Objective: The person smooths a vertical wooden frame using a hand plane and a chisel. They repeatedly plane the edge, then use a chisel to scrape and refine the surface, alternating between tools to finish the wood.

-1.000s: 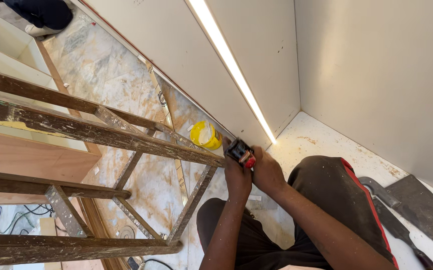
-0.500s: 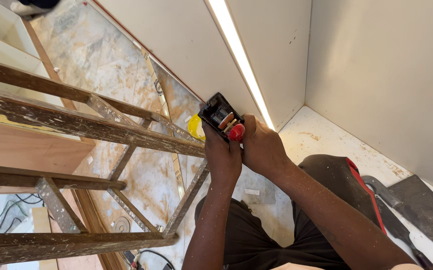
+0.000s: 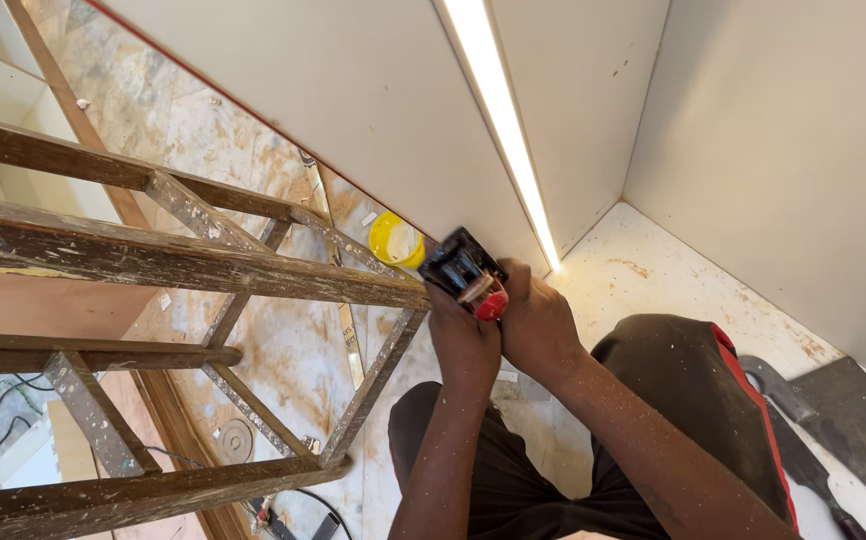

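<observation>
While both the left hand and right hand close tightly around the black-and-red tool beside the wooden ladder, held near the lit strip, work looks underway, unfinished.

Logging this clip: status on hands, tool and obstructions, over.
Left hand and right hand both clamped on black-and-red hand tool, held at white panel. Wooden ladder close on left, touching nothing held. Yellow tub beyond, on floor.
</observation>
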